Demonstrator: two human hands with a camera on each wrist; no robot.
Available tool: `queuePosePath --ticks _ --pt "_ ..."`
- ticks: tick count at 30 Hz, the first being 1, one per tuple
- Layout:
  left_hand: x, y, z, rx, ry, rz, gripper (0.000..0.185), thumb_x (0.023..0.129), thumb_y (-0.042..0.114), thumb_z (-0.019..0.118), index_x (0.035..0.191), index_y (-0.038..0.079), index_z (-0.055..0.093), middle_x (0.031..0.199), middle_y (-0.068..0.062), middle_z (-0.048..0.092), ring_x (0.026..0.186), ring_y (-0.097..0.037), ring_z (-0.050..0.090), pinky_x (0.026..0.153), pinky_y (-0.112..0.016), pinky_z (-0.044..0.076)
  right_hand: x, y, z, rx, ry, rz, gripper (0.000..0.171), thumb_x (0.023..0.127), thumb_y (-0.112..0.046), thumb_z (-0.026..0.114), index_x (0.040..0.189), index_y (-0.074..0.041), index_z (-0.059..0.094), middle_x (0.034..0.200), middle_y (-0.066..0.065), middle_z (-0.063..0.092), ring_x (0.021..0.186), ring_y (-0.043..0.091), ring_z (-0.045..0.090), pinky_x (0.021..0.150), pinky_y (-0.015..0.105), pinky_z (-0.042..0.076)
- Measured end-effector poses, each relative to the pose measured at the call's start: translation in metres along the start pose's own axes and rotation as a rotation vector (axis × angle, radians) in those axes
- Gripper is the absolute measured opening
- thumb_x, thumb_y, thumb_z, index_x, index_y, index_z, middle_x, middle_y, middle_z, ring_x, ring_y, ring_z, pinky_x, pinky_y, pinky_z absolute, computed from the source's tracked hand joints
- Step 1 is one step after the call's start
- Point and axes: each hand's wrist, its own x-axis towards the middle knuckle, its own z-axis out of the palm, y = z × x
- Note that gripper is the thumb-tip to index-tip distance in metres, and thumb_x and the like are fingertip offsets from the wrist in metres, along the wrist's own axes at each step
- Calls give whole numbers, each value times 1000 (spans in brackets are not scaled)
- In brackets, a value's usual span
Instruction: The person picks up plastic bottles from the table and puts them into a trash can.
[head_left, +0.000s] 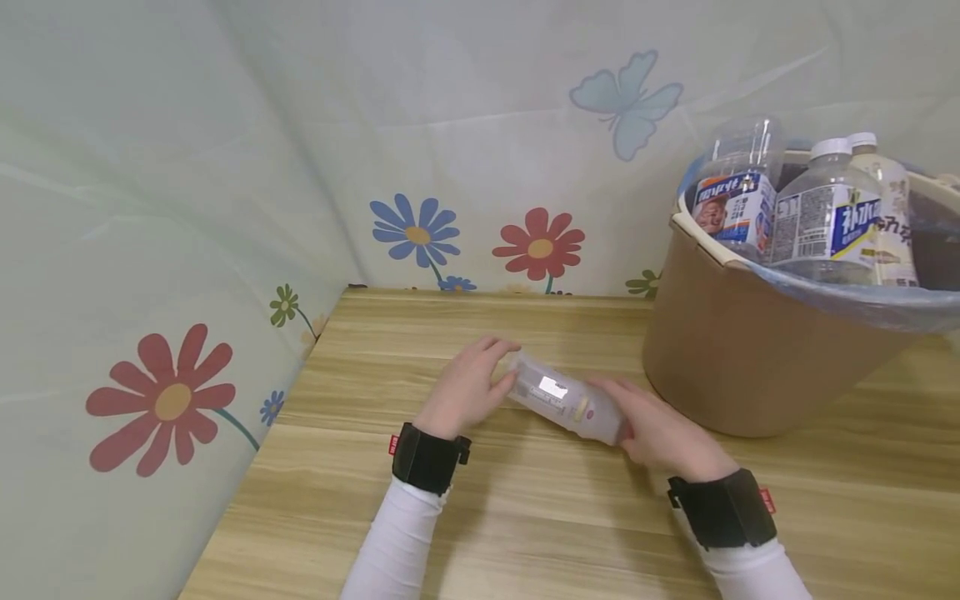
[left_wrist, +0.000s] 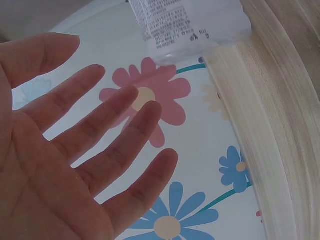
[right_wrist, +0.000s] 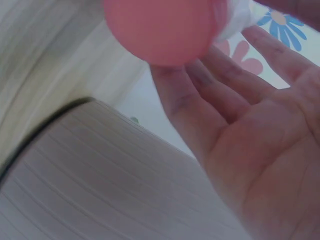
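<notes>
From the head view, a clear plastic bottle [head_left: 564,398] lies on its side on the light wooden table [head_left: 525,517] beside a brown bin [head_left: 738,358] — left hand [head_left: 467,390] at one end, right hand [head_left: 660,433] curled round the other. Left wrist view: fingers [left_wrist: 100,135] spread, unclenched, bottle [left_wrist: 192,27] just beyond. Right wrist view — fingertips [right_wrist: 200,80] touch its pink cap [right_wrist: 162,30].

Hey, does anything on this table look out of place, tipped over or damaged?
One thing: a clear plastic bottle lies on its side on the wooden table, between the left hand and right hand. The other bottles stand in the brown bin. No spill or damage is visible.
</notes>
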Motion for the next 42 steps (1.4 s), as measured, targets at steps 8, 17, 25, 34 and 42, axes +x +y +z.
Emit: queuePosePath --ticks 8,17,25,34,42 --pt "0 -1 -1 5 -18 -7 43 100 24 61 142 14 57 144 -9 58 134 -27 56 113 -44 47 4 -11 5 -45 71 -32 76 78 -15 85 145 -4 50 137 24 59 118 38 61 99 58 52" --pt "0 0 -1 16 -30 -12 43 101 27 60 142 15 56 144 -8 59 133 -26 57 111 -44 48 13 -13 29 -68 119 -33 84 76 -11 85 150 -8 45 135 24 59 120 42 61 99 61 51" --pt "1 1 -1 17 -33 -12 43 101 28 60 142 15 56 143 -8 59 133 -26 57 111 -44 48 13 -9 33 -73 122 -34 88 76 -6 85 152 -9 41 133 25 60 117 43 62 99 63 51" --pt "0 1 -3 -25 10 -37 44 101 28 60 143 16 55 148 -9 56 135 -29 56 112 -47 47 14 -10 30 -51 91 -20 86 80 -6 81 154 -10 38 134 26 58 117 42 62 98 63 51" --pt "3 5 -5 -216 197 -65 56 104 37 53 155 19 39 156 -9 45 140 -30 50 111 -50 48 13 -11 18 86 195 -37 83 86 -13 78 156 -8 32 139 25 54 117 40 61 93 61 55"
